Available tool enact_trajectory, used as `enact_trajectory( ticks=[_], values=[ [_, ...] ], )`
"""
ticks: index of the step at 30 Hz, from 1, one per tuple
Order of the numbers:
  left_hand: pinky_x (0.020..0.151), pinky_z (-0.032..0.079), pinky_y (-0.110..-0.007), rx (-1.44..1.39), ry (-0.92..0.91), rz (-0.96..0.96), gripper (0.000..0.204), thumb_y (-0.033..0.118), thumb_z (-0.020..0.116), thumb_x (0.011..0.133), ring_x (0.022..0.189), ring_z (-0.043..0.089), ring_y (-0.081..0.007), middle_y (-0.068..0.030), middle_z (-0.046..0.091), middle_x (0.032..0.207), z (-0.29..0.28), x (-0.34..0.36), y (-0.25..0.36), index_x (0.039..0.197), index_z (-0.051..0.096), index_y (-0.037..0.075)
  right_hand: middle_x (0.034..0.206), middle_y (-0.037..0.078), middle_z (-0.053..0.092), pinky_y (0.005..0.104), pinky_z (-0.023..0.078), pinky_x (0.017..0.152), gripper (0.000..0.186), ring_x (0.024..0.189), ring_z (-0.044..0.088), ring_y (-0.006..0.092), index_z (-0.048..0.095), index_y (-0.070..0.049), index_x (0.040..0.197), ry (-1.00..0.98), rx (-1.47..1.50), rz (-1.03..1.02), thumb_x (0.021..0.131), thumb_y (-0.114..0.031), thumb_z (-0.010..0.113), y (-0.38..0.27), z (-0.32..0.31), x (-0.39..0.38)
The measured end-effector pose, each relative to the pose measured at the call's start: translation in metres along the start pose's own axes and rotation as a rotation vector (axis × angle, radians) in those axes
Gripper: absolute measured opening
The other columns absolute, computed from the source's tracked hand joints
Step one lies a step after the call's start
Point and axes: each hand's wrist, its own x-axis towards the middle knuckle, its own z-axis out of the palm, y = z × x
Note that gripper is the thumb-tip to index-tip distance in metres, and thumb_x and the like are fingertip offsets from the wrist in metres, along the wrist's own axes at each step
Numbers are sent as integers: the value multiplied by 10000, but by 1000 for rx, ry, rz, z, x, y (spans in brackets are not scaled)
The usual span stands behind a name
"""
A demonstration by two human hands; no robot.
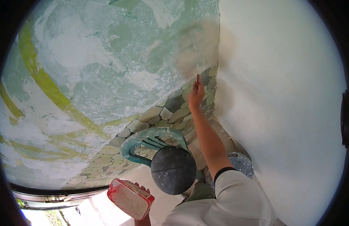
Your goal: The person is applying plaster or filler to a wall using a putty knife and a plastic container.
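Observation:
My right hand (196, 97) is raised and closed round the reddish handle of a thin-bladed putty knife (198, 78). The knife points upward, its blade seen edge-on, close to the green wall (95, 71) patched with white filler, near the corner. Whether the blade touches the wall I cannot tell. Low down on the left, my left hand (143, 187) grips a red-rimmed rectangular tub (131, 199) from its far side; only part of the fingers shows. The tub is tilted, with whitish paste coating its inside.
A plain white wall (283, 94) meets the green one at the corner. Stone-patterned facing (159, 115) runs along the lower green wall. Below me stand a green plastic chair (138, 137), a dark round disc (173, 171) with white flecks, and a speckled grey object (242, 164).

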Motion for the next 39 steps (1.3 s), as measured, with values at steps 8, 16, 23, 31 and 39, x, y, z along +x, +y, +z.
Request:
enact_trajectory(
  ticks=[8, 16, 23, 31, 39],
  values=[
    [1088, 308, -534, 54, -17, 9, 770, 588, 497, 879, 1278, 416, -377, -202, 330, 1452, 3, -1, -1, 1466, 225, 170, 1410, 124, 451, 355, 348, 1046, 408, 1314, 404, 303, 434, -53, 1377, -164, -59, 23, 973, -107, 427, -59, 61, -89],
    [1089, 306, -541, -6, 12, -6, 802, 589, 512, 870, 1279, 405, -392, -199, 335, 1447, 2, 5, -4, 1466, 215, 143, 1097, 164, 647, 331, 468, 871, 301, 960, 626, 286, 615, -28, 1183, -114, 58, 188, 952, -119, 446, -20, -8, -24],
    [1091, 301, -539, -8, 38, 1, 814, 611, 500, 866, 1278, 410, -387, -192, 330, 1453, -3, -4, -1, 1468, 210, 147, 986, 127, 680, 282, 481, 791, 281, 862, 631, 173, 640, -8, 1134, 57, 119, 129, 938, -70, 449, 44, -8, 40],
    [1089, 308, -533, 5, 48, -24, 796, 608, 499, 868, 1261, 426, -385, -194, 347, 1440, 4, 1, -2, 1461, 230, 151, 1027, 82, 651, 251, 455, 821, 287, 932, 593, 145, 621, 5, 1131, -335, 151, 158, 891, 32, 468, -52, 32, -80],
    [1116, 215, -581, -59, -31, -57, 775, 564, 509, 878, 1310, 355, -403, -179, 298, 1475, -11, 1, 2, 1470, 223, 153, 1044, 71, 658, 270, 462, 789, 252, 895, 604, 151, 645, -2, 1078, -33, 288, 294, 877, -27, 494, -13, 5, -37]
  ],
)
